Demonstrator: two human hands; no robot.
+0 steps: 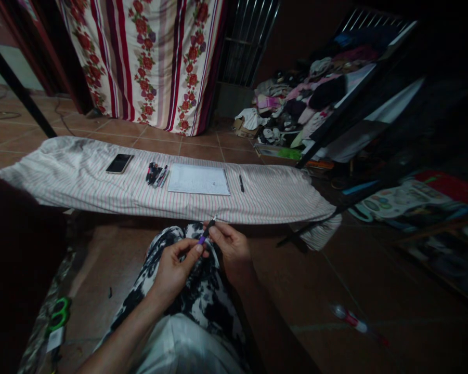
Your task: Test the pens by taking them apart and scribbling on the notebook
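Above my lap, both hands are closed on one pen (pixel 207 230), dark with a purple section and a pale metallic tip pointing up and away from me. My left hand (pixel 176 264) pinches its purple lower end between thumb and fingers. Higher up, near the tip, my right hand (pixel 231 249) grips the dark part. Just beyond lies a white spiral notepad (pixel 197 180) on a striped cloth (pixel 148 196). Left of the notepad sits a bunch of pens and markers (pixel 156 175), and to its right a single dark pen (pixel 241 183).
A phone (pixel 119 163) rests on the cloth's left part. Green-handled scissors (pixel 58 314) are at the lower left. A bottle (pixel 353 319) lies on the tiled floor to the right. Beyond are a floral curtain (pixel 142 57) and a heap of clothes (pixel 296 98).
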